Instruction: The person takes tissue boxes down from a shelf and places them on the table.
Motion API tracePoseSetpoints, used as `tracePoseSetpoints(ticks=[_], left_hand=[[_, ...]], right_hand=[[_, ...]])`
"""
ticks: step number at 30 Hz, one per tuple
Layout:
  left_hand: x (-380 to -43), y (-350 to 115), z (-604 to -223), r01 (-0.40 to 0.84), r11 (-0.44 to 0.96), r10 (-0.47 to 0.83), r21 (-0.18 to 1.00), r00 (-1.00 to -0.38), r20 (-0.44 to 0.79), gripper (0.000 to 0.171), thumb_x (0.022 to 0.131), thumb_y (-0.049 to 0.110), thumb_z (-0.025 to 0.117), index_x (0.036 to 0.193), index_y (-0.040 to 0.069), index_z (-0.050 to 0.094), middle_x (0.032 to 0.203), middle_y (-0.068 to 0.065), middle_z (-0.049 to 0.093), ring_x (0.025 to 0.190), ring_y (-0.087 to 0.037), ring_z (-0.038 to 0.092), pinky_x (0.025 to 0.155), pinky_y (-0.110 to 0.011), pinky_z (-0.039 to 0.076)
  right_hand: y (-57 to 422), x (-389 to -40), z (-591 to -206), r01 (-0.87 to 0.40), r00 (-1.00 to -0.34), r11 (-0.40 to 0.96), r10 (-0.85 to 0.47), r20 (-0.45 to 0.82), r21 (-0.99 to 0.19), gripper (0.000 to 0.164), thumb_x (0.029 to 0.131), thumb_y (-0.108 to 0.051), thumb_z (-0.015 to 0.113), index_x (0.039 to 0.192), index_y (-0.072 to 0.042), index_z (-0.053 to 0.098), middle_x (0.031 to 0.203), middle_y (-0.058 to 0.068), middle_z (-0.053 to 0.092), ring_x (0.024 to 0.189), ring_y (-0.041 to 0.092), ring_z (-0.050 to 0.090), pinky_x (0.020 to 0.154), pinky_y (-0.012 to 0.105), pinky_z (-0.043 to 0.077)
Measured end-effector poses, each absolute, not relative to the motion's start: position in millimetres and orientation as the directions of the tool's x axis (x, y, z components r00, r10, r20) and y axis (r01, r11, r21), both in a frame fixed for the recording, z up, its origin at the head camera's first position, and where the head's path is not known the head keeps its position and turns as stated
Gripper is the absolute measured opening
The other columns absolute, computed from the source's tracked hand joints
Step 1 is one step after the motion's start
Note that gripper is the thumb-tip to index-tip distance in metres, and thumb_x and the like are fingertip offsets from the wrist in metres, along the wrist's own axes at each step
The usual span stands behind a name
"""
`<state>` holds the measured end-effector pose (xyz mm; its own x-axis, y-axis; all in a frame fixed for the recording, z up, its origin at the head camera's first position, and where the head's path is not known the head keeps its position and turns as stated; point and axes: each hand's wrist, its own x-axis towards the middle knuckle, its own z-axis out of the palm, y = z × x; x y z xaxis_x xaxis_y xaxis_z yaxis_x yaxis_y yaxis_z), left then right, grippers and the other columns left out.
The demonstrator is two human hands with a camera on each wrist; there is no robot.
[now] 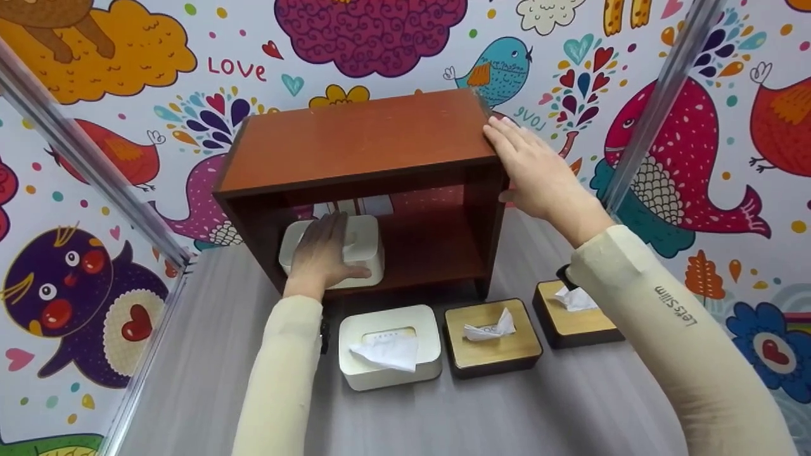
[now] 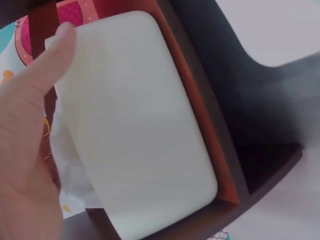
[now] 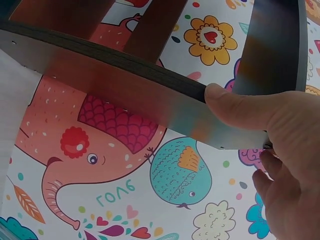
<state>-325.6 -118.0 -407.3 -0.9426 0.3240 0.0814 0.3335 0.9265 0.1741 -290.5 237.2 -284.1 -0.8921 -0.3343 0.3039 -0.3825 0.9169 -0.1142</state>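
Observation:
A white tissue box (image 1: 364, 234) stands inside the left part of a brown wooden shelf (image 1: 361, 139). My left hand (image 1: 323, 247) lies over its top with straight fingers. The thumb (image 2: 59, 52) touches the upper edge of the box's white front (image 2: 132, 115), beside a tuft of white tissue (image 2: 72, 155). At the shelf's upper right corner, my right hand (image 1: 532, 168) grips the side panel (image 3: 125, 90). Its thumb (image 3: 240, 107) sits on the panel's front edge, while the other fingers reach over the top.
In front of the shelf stand a second white tissue box (image 1: 393, 379), a wood-topped tissue box (image 1: 494, 358) and another wood-topped one (image 1: 583, 320), partly behind the right sleeve. All rest on a grey table (image 1: 494, 424). Cartoon-printed walls (image 1: 405, 82) rise behind and at both sides.

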Motion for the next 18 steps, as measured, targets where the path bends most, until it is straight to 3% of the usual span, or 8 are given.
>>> tracePoseSetpoints(ticks=[12,18], left_hand=[[-335.4,-113.2,-399.5,0.270,0.960,0.276,0.081,-0.957,-0.092,0.127,0.066,0.056,0.082,0.157,0.007,0.009,0.165,-0.015,0.005,0.153,-0.032,0.006,0.126,-0.044,0.003],[-334.5,-110.1,-399.6,0.266,0.964,0.268,0.029,-0.958,-0.106,0.123,0.065,0.054,0.082,0.156,0.006,0.014,0.164,-0.017,0.014,0.153,-0.033,0.010,0.126,-0.046,0.004]], right_hand=[[233.9,-290.2,-286.1,-0.382,-0.885,0.919,-0.331,0.329,-0.101,0.100,0.077,-0.010,0.080,0.156,-0.014,0.019,0.164,0.008,0.019,0.153,0.027,0.016,0.125,0.046,0.014],[234.7,-290.5,-286.3,-0.372,-0.885,0.923,-0.323,0.335,-0.093,0.099,0.077,-0.009,0.080,0.156,-0.013,0.020,0.164,0.009,0.020,0.152,0.027,0.017,0.124,0.047,0.016]])
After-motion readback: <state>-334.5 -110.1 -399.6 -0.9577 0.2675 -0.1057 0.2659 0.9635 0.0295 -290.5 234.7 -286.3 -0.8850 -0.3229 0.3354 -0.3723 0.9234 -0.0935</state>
